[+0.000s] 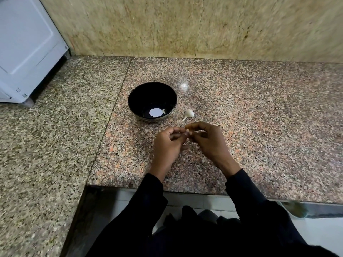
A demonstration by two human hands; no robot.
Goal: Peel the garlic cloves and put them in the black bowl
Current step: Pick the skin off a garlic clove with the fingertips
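**Inspector:** Hands first. State them.

**Me:** Both are raised just above the speckled pink-and-grey granite counter (241,112), fingertips meeting. My left hand (168,143) has its fingers curled in, thumb and forefinger pinching a small pale garlic clove (187,132). My right hand (207,139) pinches the same clove from the other side. Only a sliver of it shows between the fingertips, so I cannot tell how much skin is off.

**Inspector:** Step in hand?

**Me:** Peeling, as I judge it. The clove has not gone to the bowl.

**Inspector:** Surroundings.

**Me:** Just beyond my right fingertips lies a white, papery garlic remnant with a thin stalk (189,114), on the counter, beside the bowl but not touching it. Left of that stands the round glossy black bowl (135,101). Inside it are a bright round patch, likely a reflection, and one small pale piece (163,111) beside it, probably a peeled clove. Further out, a white appliance (27,49) at the far left and a tan stone backsplash (185,25).

**Inspector:** Risks?

**Me:** The clove is small and held only at the tips; a hard tug on the skin could flick it onto the counter or over the near edge to the floor. Loose peel could cling to my fingers and drop into the bowl with the clove.
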